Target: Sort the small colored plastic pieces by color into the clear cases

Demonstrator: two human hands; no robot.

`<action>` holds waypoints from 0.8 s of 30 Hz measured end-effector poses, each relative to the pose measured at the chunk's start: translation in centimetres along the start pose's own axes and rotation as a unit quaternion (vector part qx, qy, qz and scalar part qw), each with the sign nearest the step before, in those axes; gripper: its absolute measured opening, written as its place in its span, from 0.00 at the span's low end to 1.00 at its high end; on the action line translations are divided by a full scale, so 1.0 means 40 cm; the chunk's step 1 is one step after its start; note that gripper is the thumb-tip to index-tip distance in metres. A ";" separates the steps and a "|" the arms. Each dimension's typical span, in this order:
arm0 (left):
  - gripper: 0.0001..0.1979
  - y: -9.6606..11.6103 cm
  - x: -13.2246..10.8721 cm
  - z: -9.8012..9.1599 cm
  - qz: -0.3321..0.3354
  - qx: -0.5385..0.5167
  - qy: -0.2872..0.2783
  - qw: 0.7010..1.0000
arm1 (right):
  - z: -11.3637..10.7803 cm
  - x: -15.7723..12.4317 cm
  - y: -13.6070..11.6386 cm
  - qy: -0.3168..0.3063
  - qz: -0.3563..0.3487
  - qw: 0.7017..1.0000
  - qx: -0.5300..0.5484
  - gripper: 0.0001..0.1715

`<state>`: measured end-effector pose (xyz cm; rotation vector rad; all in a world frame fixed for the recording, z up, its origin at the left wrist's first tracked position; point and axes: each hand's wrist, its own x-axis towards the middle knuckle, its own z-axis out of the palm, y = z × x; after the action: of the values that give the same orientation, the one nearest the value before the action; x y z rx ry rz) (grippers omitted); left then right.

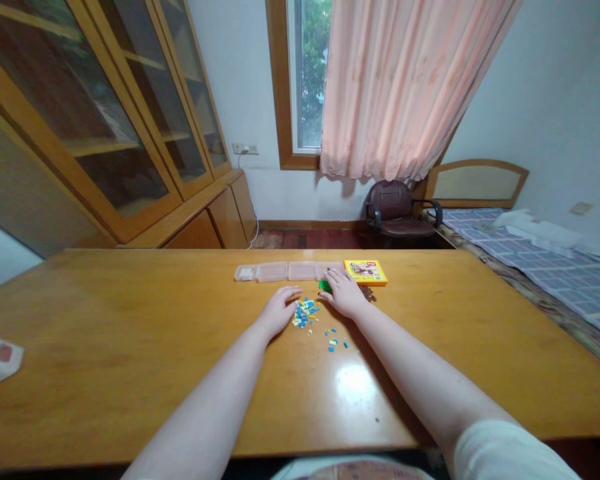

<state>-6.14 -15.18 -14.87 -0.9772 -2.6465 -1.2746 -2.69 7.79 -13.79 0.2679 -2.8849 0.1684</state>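
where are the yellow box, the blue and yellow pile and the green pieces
yellow box (366, 272): head view, middle of its printed face
blue and yellow pile (305, 313): head view, middle of the heap
green pieces (325, 285): head view, the part showing beside the right hand (344, 293)

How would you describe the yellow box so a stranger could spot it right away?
On the wooden table, look toward the far edge for a row of clear plastic trays. The yellow box lies at that row's right end, beside the right hand. Unlike the see-through trays, it is bright yellow with a printed top.
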 end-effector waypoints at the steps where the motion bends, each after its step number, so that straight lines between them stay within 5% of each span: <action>1: 0.18 -0.001 0.001 0.001 0.001 -0.001 0.000 1.000 | 0.001 -0.003 0.004 0.003 -0.006 1.000 -0.001 0.36; 17: 0.18 -0.010 -0.001 0.004 -0.004 -0.002 0.004 1.000 | -0.008 -0.015 0.001 0.005 -0.001 1.000 -0.002 0.37; 24: 0.17 -0.015 0.002 0.010 0.004 -0.004 0.004 1.000 | -0.029 -0.027 -0.041 -0.034 -0.112 0.993 0.036 0.34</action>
<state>-6.46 -15.12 -15.51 -0.9803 -2.6325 -1.2845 -1.06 6.54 -12.77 0.6172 -2.8917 0.2264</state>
